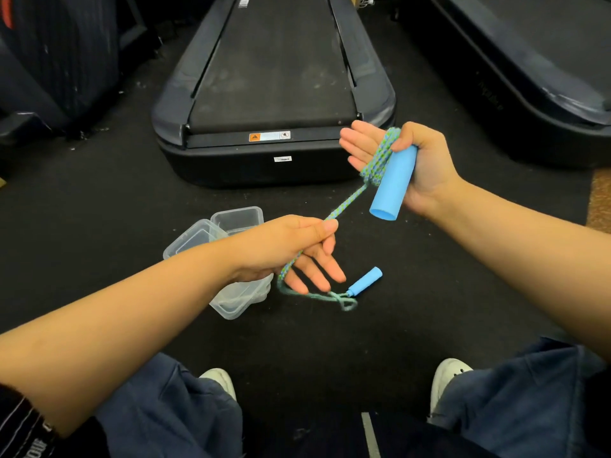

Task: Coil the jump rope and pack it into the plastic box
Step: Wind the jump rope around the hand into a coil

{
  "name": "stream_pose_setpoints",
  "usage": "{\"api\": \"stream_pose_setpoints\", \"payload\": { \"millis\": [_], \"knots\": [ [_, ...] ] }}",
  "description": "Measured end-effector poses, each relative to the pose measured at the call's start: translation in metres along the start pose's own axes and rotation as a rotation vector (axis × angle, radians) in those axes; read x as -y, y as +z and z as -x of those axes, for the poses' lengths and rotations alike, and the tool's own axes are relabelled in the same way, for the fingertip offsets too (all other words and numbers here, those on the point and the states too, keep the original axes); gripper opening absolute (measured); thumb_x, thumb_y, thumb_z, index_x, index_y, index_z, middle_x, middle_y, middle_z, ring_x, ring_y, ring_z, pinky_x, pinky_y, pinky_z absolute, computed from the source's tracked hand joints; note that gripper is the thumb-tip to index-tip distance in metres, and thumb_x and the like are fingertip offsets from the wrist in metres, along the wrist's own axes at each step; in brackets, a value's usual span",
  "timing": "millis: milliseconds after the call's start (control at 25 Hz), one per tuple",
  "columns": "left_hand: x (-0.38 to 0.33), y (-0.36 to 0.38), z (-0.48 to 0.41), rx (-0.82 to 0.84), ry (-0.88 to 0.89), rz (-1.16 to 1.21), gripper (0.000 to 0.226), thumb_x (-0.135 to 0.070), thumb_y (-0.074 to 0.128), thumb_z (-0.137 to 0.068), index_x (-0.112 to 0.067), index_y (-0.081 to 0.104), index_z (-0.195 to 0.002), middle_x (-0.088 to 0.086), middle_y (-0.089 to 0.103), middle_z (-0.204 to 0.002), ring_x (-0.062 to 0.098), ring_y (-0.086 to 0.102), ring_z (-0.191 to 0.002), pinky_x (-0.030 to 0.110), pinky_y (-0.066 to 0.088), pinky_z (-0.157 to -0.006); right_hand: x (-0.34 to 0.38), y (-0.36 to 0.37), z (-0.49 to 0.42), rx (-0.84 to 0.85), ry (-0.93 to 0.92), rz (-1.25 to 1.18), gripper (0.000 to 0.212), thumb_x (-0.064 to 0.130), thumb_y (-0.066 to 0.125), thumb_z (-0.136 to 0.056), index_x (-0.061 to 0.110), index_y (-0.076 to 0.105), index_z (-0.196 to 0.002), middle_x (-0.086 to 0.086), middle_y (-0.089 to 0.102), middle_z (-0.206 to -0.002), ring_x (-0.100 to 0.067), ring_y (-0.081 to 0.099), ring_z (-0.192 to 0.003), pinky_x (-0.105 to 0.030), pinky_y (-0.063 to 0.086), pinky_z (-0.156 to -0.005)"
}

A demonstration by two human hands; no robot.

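The right hand [410,163] has its fingers spread flat, thumb pinning a smooth blue tubular handle [393,183] against the palm, with braided blue-green jump rope [347,201] wound around the fingers. The left hand [297,249] pinches the taut rope. The second handle [364,281] lies on dark carpet beside the clear plastic box [238,219]

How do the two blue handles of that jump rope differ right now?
The near handle is held in the right hand, with rope wound around that hand beside it; the far handle lies loose on the floor. The held one looks bigger, being nearer the camera. Both are plain blue tubes.
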State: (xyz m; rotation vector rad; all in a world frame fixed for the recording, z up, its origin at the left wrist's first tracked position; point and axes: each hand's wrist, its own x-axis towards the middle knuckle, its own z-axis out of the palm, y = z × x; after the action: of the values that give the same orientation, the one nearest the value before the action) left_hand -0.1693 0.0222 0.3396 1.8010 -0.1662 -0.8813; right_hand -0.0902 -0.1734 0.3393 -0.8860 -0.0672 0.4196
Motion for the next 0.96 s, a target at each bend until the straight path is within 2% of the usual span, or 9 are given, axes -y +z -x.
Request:
{"api": "stream_pose_setpoints", "payload": {
  "millis": [120, 320, 440, 520, 600, 680, 760, 840, 960],
  "knots": [
    [-0.007, -0.004, 0.003, 0.024, -0.009, -0.024, 0.039, -0.044, 0.034, -0.096, -0.019, 0.051, -0.071, 0.004, 0.075, -0.075, 0.014, 0.069, -0.061, 0.020, 0.051, -0.044, -0.005, 0.003, 0.000, 0.043, 0.064, 0.241, 0.070, 0.005, 0.039, -0.060, 0.006, 0.051, -0.129, -0.011, 0.061, -0.129, -0.020, 0.056, -0.122, -0.032, 0.035, -0.110],
    [-0.017, -0.014, 0.011, 0.005, 0.047, -0.159, 0.038, -0.042, 0.034, -0.096, -0.018, 0.053, -0.072, 0.005, 0.076, -0.077, 0.015, 0.070, -0.062, 0.020, 0.051, -0.045, -0.009, 0.010, 0.009, 0.349, 0.317, 0.706, 0.070, 0.001, 0.038, -0.059, 0.017, 0.054, -0.125, -0.001, 0.063, -0.125, -0.009, 0.056, -0.119, -0.021, 0.041, -0.100],
    [-0.019, -0.017, 0.014, 0.015, 0.066, -0.237, 0.038, -0.040, 0.034, -0.097, -0.018, 0.054, -0.073, 0.005, 0.076, -0.080, 0.015, 0.070, -0.065, 0.021, 0.052, -0.047, -0.012, 0.019, 0.017, 0.437, 0.371, 0.911, 0.051, 0.001, 0.042, -0.057, 0.026, 0.074, -0.089, 0.007, 0.069, -0.094, -0.004, 0.061, -0.085, -0.016, 0.041, -0.068],
    [-0.018, -0.018, 0.015, 0.028, 0.060, -0.282, 0.038, -0.039, 0.035, -0.097, -0.018, 0.054, -0.072, 0.005, 0.076, -0.080, 0.015, 0.071, -0.066, 0.021, 0.052, -0.048, -0.014, 0.026, 0.022, 0.389, 0.415, 1.043, 0.028, 0.003, 0.046, -0.055, 0.015, 0.067, -0.070, -0.006, 0.054, -0.076, -0.010, 0.047, -0.065, -0.021, 0.035, -0.055],
    [-0.019, -0.017, 0.016, 0.048, 0.052, -0.342, 0.037, -0.038, 0.036, -0.097, -0.018, 0.055, -0.072, 0.003, 0.076, -0.079, 0.014, 0.071, -0.068, 0.020, 0.051, -0.048, -0.015, 0.032, 0.027, 0.406, 0.483, 1.127, 0.014, 0.005, 0.049, -0.054, 0.003, 0.050, -0.068, -0.008, 0.046, -0.068, -0.010, 0.044, -0.056, -0.020, 0.035, -0.049],
    [-0.019, -0.016, 0.016, 0.079, 0.031, -0.401, 0.036, -0.037, 0.036, -0.097, -0.018, 0.055, -0.073, 0.002, 0.076, -0.079, 0.013, 0.071, -0.068, 0.019, 0.050, -0.047, -0.014, 0.036, 0.031, 0.492, 0.559, 1.176, 0.013, 0.004, 0.048, -0.056, 0.001, 0.050, -0.069, 0.001, 0.056, -0.063, -0.003, 0.051, -0.051, -0.012, 0.038, -0.047],
    [-0.018, -0.014, 0.017, 0.112, 0.006, -0.440, 0.036, -0.037, 0.036, -0.097, -0.017, 0.056, -0.075, 0.002, 0.076, -0.080, 0.014, 0.071, -0.069, 0.018, 0.048, -0.046, -0.013, 0.039, 0.031, 0.612, 0.629, 1.242, 0.021, 0.003, 0.046, -0.058, -0.010, 0.056, -0.071, 0.011, 0.068, -0.066, 0.003, 0.059, -0.053, -0.006, 0.039, -0.049],
    [-0.016, -0.014, 0.016, 0.155, -0.006, -0.489, 0.035, -0.038, 0.037, -0.096, -0.019, 0.057, -0.076, 0.004, 0.076, -0.083, 0.017, 0.072, -0.073, 0.017, 0.047, -0.046, -0.015, 0.039, 0.028, 0.700, 0.675, 1.350, 0.043, 0.008, 0.048, -0.060, -0.023, 0.055, -0.088, 0.007, 0.074, -0.086, 0.005, 0.063, -0.065, -0.006, 0.041, -0.054],
    [-0.015, -0.013, 0.016, 0.219, -0.023, -0.562, 0.033, -0.038, 0.039, -0.096, -0.019, 0.059, -0.076, 0.002, 0.076, -0.080, 0.017, 0.072, -0.076, 0.017, 0.046, -0.048, -0.019, 0.037, 0.023, 0.779, 0.757, 1.390, 0.044, 0.011, 0.049, -0.062, -0.010, 0.065, -0.097, -0.004, 0.074, -0.101, 0.000, 0.066, -0.085, -0.007, 0.043, -0.064]
  ]
}}
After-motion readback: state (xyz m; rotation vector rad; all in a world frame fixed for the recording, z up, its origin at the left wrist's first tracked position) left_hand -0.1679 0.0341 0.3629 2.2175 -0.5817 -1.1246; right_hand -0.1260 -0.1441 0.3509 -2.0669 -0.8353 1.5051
